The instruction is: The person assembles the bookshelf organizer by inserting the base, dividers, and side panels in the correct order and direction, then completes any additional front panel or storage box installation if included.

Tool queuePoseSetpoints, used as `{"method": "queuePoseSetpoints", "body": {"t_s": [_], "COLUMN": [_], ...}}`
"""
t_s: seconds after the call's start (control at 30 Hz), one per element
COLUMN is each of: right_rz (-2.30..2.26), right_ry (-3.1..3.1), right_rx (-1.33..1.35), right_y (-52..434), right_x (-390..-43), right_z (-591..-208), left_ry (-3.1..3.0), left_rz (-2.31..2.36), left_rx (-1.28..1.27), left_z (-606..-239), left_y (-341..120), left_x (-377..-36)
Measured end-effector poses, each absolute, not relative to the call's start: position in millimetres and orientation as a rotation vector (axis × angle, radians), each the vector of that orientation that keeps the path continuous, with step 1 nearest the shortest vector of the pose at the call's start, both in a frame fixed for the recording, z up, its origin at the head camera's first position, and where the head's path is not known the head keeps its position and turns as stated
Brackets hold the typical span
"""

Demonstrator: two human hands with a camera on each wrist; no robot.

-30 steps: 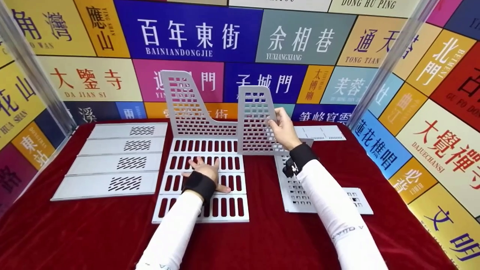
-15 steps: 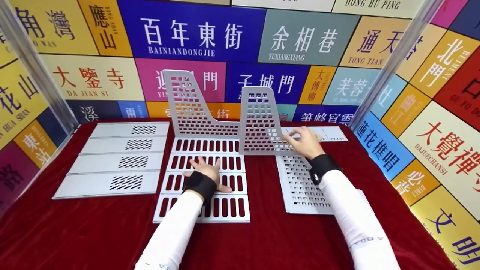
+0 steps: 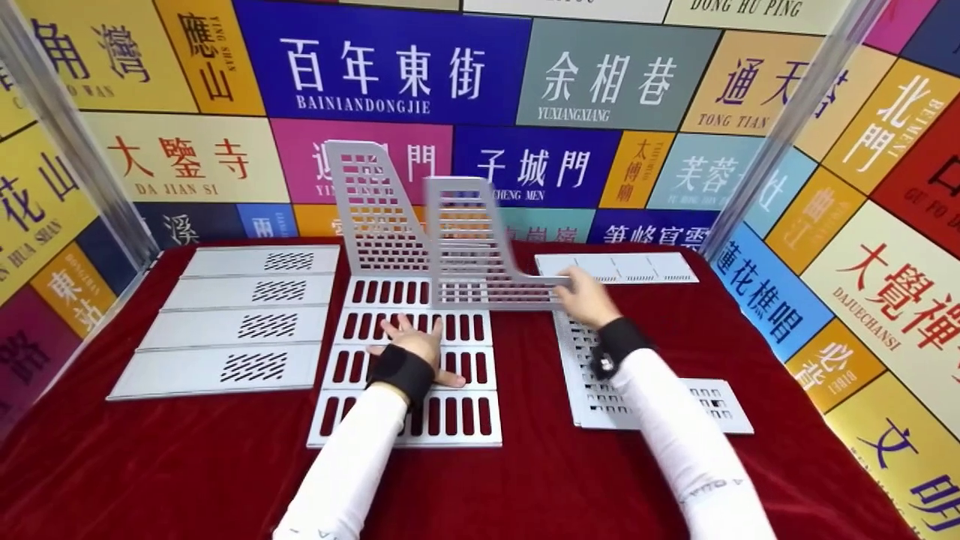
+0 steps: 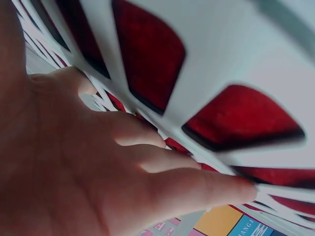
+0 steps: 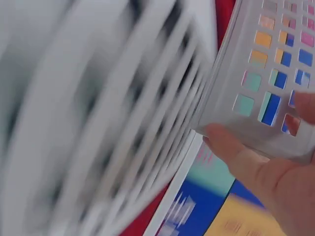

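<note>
In the head view, my left hand (image 3: 418, 348) lies with spread fingers on a grey slotted panel (image 3: 491, 379) resting on the table. The left wrist view has the straight fingers against its slots. My right hand (image 3: 589, 298) pinches the low right end of an upright perforated side panel (image 3: 480, 282), tall at its left with a curved step down. The right wrist view gives thumb and finger at the edge of this panel (image 5: 244, 81). Behind it stands a similar perforated panel (image 3: 375, 225), partly covered, along the slotted panel's far edge.
A pale ridged panel (image 3: 202, 330) with hole patterns lies at left. More perforated panels (image 3: 592, 375) lie at right, partly under my right arm, and a small white panel (image 3: 619, 267) lies behind. Walls of coloured signs (image 3: 615, 82) enclose the red-clothed table (image 3: 540, 465).
My right hand let go of the side panel's tall part, shifted down and right, and gripped the low end. The panel has then slid left over the slotted panel. My left hand has stayed.
</note>
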State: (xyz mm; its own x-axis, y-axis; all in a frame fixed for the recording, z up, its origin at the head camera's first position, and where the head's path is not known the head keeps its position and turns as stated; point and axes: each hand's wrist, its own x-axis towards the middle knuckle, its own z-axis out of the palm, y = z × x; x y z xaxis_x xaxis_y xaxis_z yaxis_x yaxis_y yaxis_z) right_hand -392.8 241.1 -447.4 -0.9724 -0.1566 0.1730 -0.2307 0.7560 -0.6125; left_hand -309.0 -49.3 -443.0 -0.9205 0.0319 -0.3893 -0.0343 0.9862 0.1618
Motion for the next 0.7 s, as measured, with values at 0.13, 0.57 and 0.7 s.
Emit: {"method": "queuePoseSetpoints", "body": {"t_s": [0.13, 0.57, 0.7], "right_rz": [1.049, 1.589, 1.332], "right_ry": [-2.802, -2.901, -3.029], "right_rx": [0.364, 0.176, 0.246], "right_y": [191, 150, 152], "right_x": [-393, -391, -383], "right_z": [-455, -462, -458], "left_ry": [2.728, 2.709, 2.705], "left_rz": [0.237, 0.247, 0.226], "left_rx": [-0.001, -0.010, 0.002], "left_z": [-444, -442, -442], "left_y": [-49, -48, -49], "left_x": [-309, -309, -311]}}
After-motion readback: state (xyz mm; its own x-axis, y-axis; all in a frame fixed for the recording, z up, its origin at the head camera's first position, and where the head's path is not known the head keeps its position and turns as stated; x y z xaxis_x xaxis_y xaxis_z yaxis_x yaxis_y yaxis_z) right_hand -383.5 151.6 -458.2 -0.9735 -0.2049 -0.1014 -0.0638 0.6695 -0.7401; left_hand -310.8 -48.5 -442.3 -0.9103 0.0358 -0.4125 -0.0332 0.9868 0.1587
